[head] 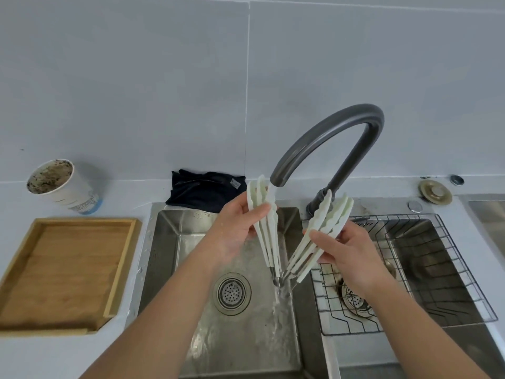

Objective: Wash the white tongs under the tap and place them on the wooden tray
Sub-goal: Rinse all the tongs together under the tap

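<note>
Water runs from the dark grey tap (322,138) into the left steel sink (169,242). My left hand (235,231) grips one bundle of white tongs (266,242), held upright right under the spout in the stream. My right hand (347,250) holds a second bundle of white tongs (325,228), tilted with its tips up to the right, just right of the stream. The lower ends of both bundles meet near the falling water. The wooden tray (16,269) lies on the counter at the left with nothing in it.
A wire rack (464,269) sits over the right sink. A dark cloth (202,190) lies behind the left sink. A dirty paper cup (65,187) stands behind the tray. A sink plug (435,191) rests at the back right. Grey tiled wall behind.
</note>
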A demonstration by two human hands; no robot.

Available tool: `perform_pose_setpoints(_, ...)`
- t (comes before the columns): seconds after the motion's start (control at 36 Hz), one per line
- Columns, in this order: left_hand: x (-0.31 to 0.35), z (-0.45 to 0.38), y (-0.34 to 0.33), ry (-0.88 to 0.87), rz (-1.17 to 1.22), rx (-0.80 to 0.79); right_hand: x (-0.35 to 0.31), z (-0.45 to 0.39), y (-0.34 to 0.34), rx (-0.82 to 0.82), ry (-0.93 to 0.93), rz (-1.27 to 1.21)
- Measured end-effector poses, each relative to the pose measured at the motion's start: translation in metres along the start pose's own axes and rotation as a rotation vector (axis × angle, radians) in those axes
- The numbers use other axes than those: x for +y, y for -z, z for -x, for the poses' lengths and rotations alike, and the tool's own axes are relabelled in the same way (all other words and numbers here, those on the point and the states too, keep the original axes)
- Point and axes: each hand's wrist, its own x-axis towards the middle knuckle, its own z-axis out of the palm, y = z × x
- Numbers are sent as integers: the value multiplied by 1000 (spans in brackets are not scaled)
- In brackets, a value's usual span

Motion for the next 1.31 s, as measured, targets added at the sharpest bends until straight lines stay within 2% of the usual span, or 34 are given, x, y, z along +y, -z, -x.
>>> perform_pose_setpoints(0.11,-6,8,3,61,87,8,-2,-7,-11,8,-41,-74)
perform_pose_setpoints(0.31,-37,38,10,140,-25,-28,-5,-19,-24,31,-184,-226)
perform_pose_setpoints(0.67,-64,64,4,274,44,91,23,-16,-33,20,-410,-232)
perform_pose_setpoints(0.94,-73,80,-9,425,285,160,34,-1,-32,20,-458,-268)
perform_pose_setpoints(1.31,-79,97,-31,386,167,216,42,15,-22,-1,-482,-244)
